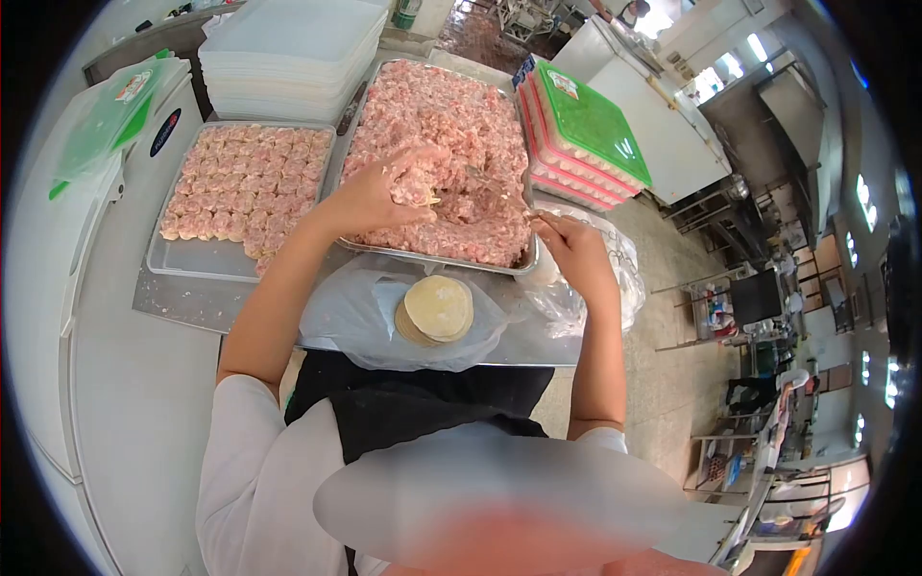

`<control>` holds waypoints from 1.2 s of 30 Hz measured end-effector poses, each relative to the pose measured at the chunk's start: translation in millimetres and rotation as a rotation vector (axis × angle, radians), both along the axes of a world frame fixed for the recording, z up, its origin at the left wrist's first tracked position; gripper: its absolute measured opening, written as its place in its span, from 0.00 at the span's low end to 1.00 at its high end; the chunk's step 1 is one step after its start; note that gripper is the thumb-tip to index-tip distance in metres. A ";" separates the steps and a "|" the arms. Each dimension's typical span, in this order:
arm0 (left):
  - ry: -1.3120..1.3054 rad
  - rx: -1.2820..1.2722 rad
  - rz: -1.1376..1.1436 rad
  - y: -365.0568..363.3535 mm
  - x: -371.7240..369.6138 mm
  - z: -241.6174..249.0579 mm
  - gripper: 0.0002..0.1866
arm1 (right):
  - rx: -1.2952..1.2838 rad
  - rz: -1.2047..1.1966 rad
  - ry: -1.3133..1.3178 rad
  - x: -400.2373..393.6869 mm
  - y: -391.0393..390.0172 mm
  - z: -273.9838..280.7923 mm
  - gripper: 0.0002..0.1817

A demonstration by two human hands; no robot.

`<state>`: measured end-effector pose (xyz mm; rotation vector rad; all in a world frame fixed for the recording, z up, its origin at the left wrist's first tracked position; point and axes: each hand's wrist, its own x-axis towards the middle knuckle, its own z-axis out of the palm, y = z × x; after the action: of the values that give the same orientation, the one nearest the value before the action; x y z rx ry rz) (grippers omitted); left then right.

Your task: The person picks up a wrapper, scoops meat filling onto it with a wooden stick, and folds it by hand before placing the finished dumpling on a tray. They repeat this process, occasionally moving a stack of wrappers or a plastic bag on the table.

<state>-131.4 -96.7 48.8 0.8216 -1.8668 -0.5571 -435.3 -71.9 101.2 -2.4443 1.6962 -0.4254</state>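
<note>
My left hand (394,197) is curled above the near left part of the ground meat (432,106), which fills a large metal tray (437,257). A meat dumpling (415,182) with a pale wrapper edge sits in its cupped fingers. At the tray's right rim my right hand (573,252) is closed around the handle of a thin metal spatula (490,180). Its blade reaches into the hollow in the meat and is partly covered. Before me a stack of round yellowish wrappers (439,309) lies on a plastic bag (355,312).
Rows of formed meat dumplings (245,173) fill much of a tray at left. Behind it stand stacked translucent containers (288,67). At right are pink boxes under a green lid (591,120) and a clear plastic bag (610,259). A white freezer (125,317) borders the table's left.
</note>
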 end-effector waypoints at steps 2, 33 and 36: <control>-0.082 0.099 -0.117 -1.0 0.9 4.5 0.23 | 0.109 0.216 -0.484 1.6 6.1 -5.0 0.14; -0.182 0.286 -0.055 -12.2 -2.2 -8.2 0.21 | -0.079 0.308 -0.053 22.3 -7.8 9.2 0.12; -0.207 0.286 0.070 -5.0 1.6 -5.8 0.22 | -0.075 0.334 -0.192 30.1 -1.1 10.1 0.12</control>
<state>-129.9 -101.7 43.0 1.1660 -1.9620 -0.7281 -405.2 -73.0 111.3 -2.5761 1.1909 -0.6621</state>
